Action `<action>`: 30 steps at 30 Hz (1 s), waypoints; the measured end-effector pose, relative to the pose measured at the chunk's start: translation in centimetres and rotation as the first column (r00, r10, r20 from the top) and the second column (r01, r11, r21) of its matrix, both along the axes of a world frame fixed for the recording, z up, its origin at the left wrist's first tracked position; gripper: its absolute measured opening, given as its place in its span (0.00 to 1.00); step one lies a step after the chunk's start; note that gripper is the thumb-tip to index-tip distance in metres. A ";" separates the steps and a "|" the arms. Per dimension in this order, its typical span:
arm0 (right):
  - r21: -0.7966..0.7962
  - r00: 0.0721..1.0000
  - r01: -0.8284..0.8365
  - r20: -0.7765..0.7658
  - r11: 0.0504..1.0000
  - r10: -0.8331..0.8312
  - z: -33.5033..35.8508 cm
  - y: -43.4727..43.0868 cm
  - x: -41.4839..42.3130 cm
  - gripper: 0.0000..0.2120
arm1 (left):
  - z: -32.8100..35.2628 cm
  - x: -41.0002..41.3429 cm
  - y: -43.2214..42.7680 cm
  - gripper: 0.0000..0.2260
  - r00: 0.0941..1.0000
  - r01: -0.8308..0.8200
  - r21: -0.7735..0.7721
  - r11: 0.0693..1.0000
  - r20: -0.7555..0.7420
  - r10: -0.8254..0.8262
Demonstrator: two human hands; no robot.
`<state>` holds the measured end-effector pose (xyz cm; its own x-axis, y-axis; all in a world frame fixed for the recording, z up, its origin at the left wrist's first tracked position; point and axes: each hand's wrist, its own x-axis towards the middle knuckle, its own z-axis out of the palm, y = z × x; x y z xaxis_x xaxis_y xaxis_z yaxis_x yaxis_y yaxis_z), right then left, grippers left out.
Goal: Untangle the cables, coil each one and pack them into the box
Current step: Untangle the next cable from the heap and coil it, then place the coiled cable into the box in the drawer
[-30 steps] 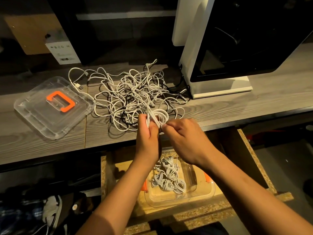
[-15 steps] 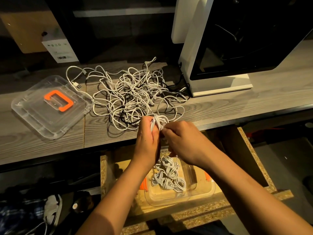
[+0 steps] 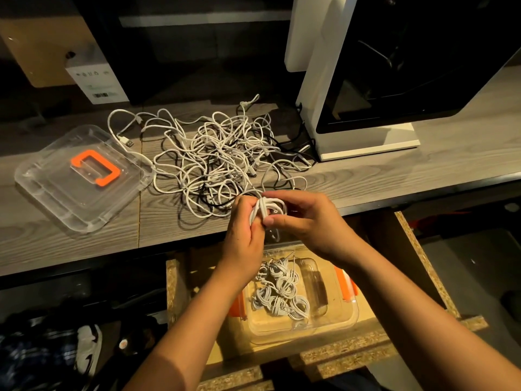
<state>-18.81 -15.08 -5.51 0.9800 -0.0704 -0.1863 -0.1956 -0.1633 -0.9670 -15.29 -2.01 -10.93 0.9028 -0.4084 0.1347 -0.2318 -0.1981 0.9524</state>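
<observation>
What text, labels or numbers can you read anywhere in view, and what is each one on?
White carton, back left: a row of icons, a line of print and a barcode, all too small and blurred to read.
Clear lid, clear box, tangled cables, coiled cable, white machine: no text visible.

Lid (image 3: 81, 179) left — tangle (image 3: 217, 159) right
</observation>
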 end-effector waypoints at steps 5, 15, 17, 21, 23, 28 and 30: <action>0.225 0.995 0.091 -0.048 0.970 -0.082 -0.1 -0.2 -0.1 0.12 | -0.2 0.0 -0.1 0.06 0.994 0.032 0.049 0.998 0.098 -0.037; 0.234 0.933 0.358 -0.135 0.904 -0.334 -0.2 -1.3 2.1 0.10 | 0.3 -1.3 -0.7 0.07 0.875 0.282 -0.027 0.959 -0.403 -0.269; 0.240 0.911 0.412 -0.109 0.879 -0.398 -0.7 -1.5 2.7 0.15 | 0.4 -1.5 -0.8 0.07 0.794 0.315 -0.159 0.936 -0.496 -0.352; 0.261 0.893 0.443 -0.218 0.858 -0.394 -2.8 -1.2 3.0 0.08 | 0.4 -0.8 -0.9 0.07 0.827 0.276 -0.103 0.956 -0.482 -0.290; 0.140 0.876 0.407 -0.339 0.903 -0.343 -3.6 -1.3 2.6 0.03 | 0.0 -0.7 -0.8 0.08 0.840 0.224 -0.062 0.973 -0.493 -0.225; 0.164 0.922 0.284 -0.318 0.945 -0.222 -5.3 -1.6 -0.9 0.06 | -3.0 -1.1 -0.1 0.08 0.886 0.239 0.260 0.936 -0.454 -0.100; 0.161 0.939 0.212 -0.308 0.964 -0.155 -6.4 -1.3 -2.2 0.06 | -4.0 -1.5 0.0 0.10 0.868 0.273 0.320 0.907 -0.489 -0.088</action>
